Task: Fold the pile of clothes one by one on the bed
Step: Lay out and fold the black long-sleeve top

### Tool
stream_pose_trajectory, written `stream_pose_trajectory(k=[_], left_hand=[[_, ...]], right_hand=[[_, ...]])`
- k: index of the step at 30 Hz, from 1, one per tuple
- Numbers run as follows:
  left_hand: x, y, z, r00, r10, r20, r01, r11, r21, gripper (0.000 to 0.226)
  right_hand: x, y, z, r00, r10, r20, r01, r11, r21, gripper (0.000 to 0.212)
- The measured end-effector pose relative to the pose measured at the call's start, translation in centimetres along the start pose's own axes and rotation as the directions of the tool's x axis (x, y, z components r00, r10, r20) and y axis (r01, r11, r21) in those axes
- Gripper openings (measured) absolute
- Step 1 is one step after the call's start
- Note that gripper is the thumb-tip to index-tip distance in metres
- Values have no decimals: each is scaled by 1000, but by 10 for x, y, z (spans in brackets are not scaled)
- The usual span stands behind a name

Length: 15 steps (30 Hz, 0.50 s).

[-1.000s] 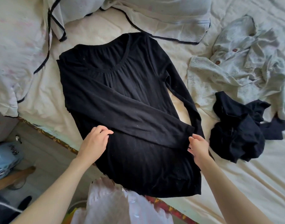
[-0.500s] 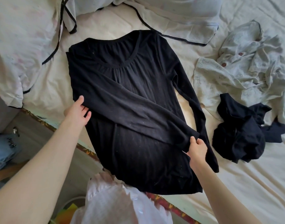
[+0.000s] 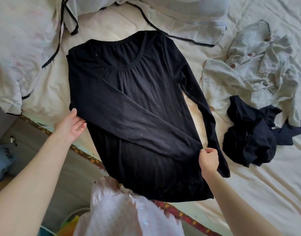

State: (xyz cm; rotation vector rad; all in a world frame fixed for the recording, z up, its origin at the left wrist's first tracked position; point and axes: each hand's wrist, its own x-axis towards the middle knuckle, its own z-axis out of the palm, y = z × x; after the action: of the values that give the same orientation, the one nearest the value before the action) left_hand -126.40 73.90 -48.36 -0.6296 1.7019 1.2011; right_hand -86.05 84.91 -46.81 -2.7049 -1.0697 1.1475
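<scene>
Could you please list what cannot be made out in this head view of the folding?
- Left hand: fingertips hidden under the black top.
- Crumpled dark garment: its type is hidden by its own bunching.
- Grey buttoned garment: cut off by the right edge.
- Right hand: pinched part hidden by the fingers.

This is a bedroom in a home. A bed covered by a creased cream cotton sheet (image 3: 248, 193) fills most of the view, its near edge trimmed with a red and yellow patterned band (image 3: 189, 217). At the far left lies a pale pillow in a white case edged with black piping (image 3: 18, 57), and a second white case with the same black piping (image 3: 189, 23) lies at the far middle. Everyday laundry is spread on the sheet: a black long-sleeved cotton top (image 3: 137, 108) laid flat, a crumpled grey-green buttoned shirt (image 3: 257, 65) at the right, and a bunched dark navy garment (image 3: 248, 142) just near of it. Beside the bed at the near left, folded blue denim (image 3: 1, 159) rests low down.
</scene>
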Motion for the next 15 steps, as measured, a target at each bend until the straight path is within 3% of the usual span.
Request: stream_pose_trajectory(k=[2, 4, 9, 12, 15], left_hand=[[-1, 0, -2, 1000, 8, 20, -8, 1000, 4, 29], [-3, 1, -4, 999, 20, 27, -20, 1000, 5, 27], [-1, 5, -8, 957, 275, -92, -261, 955, 143, 24], [1, 9, -7, 918, 397, -13, -382, 891, 244, 21], [6, 8, -6, 911, 410, 51, -404, 859, 315, 18]], right_hand=[[-7, -20, 3, 985, -147, -90, 134, 982, -133, 30], [-18, -48, 14, 945, -320, -61, 304, 933, -194, 30], [-61, -138, 72, 733, -620, 278, 674, 716, -182, 13], [-92, -195, 122, 585, -678, 445, 793, 593, -139, 15], [-118, -245, 173, 464, -711, 529, 869, 482, -115, 24]])
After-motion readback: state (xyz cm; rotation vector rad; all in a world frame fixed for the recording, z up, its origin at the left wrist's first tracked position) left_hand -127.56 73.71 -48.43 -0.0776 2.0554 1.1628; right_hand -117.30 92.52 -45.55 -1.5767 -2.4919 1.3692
